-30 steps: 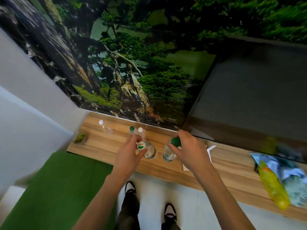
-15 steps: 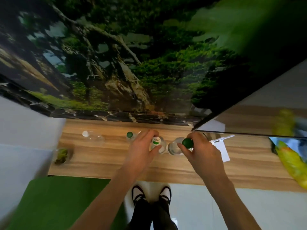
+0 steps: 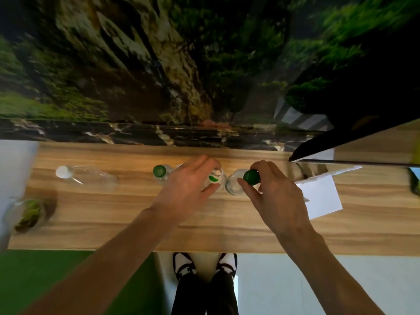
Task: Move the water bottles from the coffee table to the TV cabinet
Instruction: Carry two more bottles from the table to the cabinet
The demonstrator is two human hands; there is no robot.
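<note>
I look straight down on the wooden TV cabinet [image 3: 204, 223]. My left hand [image 3: 184, 189] wraps the neck of a clear bottle with a white, green-printed cap [image 3: 215, 178], standing on the wood. My right hand [image 3: 275, 196] pinches the dark green cap of another clear bottle [image 3: 234, 185] right beside it. Two more bottles stand to the left: one with a green cap [image 3: 159, 171], partly behind my left hand, and one with a white cap [image 3: 64, 172] near the cabinet's left end.
The TV [image 3: 354, 142] juts over the cabinet at the right, with a white paper [image 3: 318, 196] beneath its corner. A small glass holding something green [image 3: 29, 214] sits at the left front edge. A yellow-green item [image 3: 414, 183] shows at the far right. My shoes [image 3: 204, 264] stand on the floor below.
The camera has tilted down and closer over the cabinet. Both hands have stayed on their bottles, which now stand side by side on the wood.
</note>
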